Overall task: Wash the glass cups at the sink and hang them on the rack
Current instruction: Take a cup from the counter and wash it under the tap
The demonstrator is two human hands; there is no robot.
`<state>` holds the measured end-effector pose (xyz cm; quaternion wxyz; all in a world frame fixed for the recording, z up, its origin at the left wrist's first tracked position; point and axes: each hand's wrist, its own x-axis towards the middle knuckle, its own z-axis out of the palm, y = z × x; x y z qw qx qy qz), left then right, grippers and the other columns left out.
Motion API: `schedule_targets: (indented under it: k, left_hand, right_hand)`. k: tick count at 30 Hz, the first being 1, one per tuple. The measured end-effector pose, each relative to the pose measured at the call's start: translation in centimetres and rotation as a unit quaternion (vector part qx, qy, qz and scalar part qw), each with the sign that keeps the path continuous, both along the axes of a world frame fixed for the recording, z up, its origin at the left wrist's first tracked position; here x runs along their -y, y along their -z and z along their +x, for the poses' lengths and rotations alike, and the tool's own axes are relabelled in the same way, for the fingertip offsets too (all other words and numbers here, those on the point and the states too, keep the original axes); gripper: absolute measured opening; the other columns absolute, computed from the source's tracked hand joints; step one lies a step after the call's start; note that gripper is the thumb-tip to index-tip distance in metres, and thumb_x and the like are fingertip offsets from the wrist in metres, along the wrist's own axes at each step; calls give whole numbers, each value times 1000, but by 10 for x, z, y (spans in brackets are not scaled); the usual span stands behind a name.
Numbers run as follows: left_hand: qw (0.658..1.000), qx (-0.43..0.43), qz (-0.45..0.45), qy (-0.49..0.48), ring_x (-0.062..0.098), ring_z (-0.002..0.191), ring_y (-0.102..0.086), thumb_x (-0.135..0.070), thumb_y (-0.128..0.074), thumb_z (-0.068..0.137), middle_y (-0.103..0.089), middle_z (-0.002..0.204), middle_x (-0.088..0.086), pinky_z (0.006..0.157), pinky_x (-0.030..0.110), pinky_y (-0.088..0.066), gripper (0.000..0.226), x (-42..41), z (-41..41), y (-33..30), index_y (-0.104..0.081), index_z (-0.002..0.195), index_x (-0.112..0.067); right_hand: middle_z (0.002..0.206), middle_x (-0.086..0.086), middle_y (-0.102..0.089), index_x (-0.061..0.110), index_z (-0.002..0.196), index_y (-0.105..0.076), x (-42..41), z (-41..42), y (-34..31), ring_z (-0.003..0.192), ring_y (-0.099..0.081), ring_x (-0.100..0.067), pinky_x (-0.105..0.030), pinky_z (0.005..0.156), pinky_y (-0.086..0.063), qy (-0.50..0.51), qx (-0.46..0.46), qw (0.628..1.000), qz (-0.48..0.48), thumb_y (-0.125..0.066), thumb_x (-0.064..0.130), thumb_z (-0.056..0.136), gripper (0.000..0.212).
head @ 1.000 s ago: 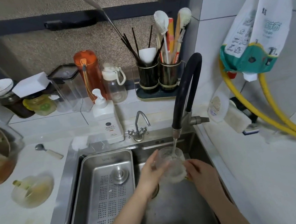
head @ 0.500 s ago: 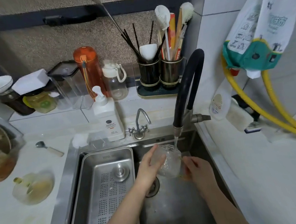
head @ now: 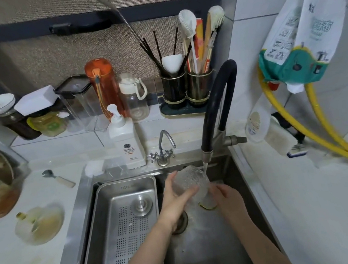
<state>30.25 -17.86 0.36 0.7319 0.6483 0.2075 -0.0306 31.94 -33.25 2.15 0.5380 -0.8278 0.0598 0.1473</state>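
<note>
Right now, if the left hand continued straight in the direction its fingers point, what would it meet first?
The left hand grips the glass cup, its fingers pointing right. Past the cup, it would probably meet the right hand first, on the cup's other side; depth is unclear from this one view.

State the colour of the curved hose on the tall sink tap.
Black, on the curved tap hose; clearest in the head view.

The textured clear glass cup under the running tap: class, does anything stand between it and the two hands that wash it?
Nothing visible does. The left hand grips the textured clear glass cup directly, thumb across its side. The right hand touches its lower end. Water from the black curved faucet falls beside the cup.
</note>
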Motion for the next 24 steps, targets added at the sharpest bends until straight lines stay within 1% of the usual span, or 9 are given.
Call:
schedule_targets:
  k: [3,5,8,12,15,18,20,22,24]
  left_hand:
    - [994,26,104,20,12,129,-41,-46,-85,54,-38,140,-5,110,40,-39,90,-5,6,-4,-40,132,-48]
    - [985,43,155,63,8,125,-40,-35,-84,63,-36,136,-6,109,33,-39,86,-2,6,-11,-38,134,-47]
    - [968,73,204,129,0,123,-35,-26,-82,70,-32,134,-11,99,11,-31,85,4,3,-14,-33,137,-44]
    - [934,131,273,190,-18,120,-31,-23,-82,66,-37,130,-10,97,-3,-22,82,5,10,-10,-38,130,-45]
    - [937,127,255,200,-19,119,-30,-21,-80,72,-36,129,-18,99,-1,-23,71,10,12,-11,-41,126,-47]
    - [966,94,183,158,-23,117,-30,-27,-61,91,-37,128,-19,105,11,-25,38,17,14,-13,-47,118,-48]
    - [975,79,162,131,-21,116,-32,-25,-51,96,-41,127,-13,105,11,-25,25,22,19,-14,-51,114,-42]
    - [977,85,176,89,-12,114,-40,-21,-49,97,-48,123,-8,98,3,-28,20,29,27,-18,-55,111,-34]
    - [988,66,142,-6,4,107,-54,-17,-51,95,-58,112,-3,88,8,-37,17,35,37,-20,-61,106,-24]
  right_hand:
    - [122,13,-56,21,130,-53,-2,3,2,110,-55,-5,-15,89,-42,-35,49,998,25,-52,31,96,35]
    - [124,11,-57,23,130,-52,-7,5,0,115,-55,-4,-9,87,-44,-54,66,995,60,-54,28,95,36]
    - [108,8,-63,24,117,-55,-12,14,-7,101,-61,-4,-8,77,-47,-52,62,991,110,-58,19,92,26]
    - [94,-1,-68,13,109,-62,-10,32,-8,83,-65,-13,-27,73,-52,-30,-20,995,94,-61,34,89,29]
    - [75,-4,-62,6,97,-64,-5,39,-11,62,-57,-12,-21,56,-45,19,-42,992,114,-54,25,95,22]
    - [72,-7,-63,6,94,-67,2,39,-15,63,-54,-15,-23,60,-43,18,-20,988,150,-48,16,98,21]
    - [76,-7,-66,13,93,-66,6,36,-16,68,-58,-14,-25,66,-46,12,-13,983,181,-48,15,98,19]
    - [78,-5,-68,15,95,-65,7,32,-16,69,-61,-12,-23,68,-48,9,-9,980,197,-48,14,98,17]
    - [79,-4,-67,12,102,-64,7,28,-16,71,-62,-11,-14,65,-49,-24,21,984,176,-49,11,97,16]
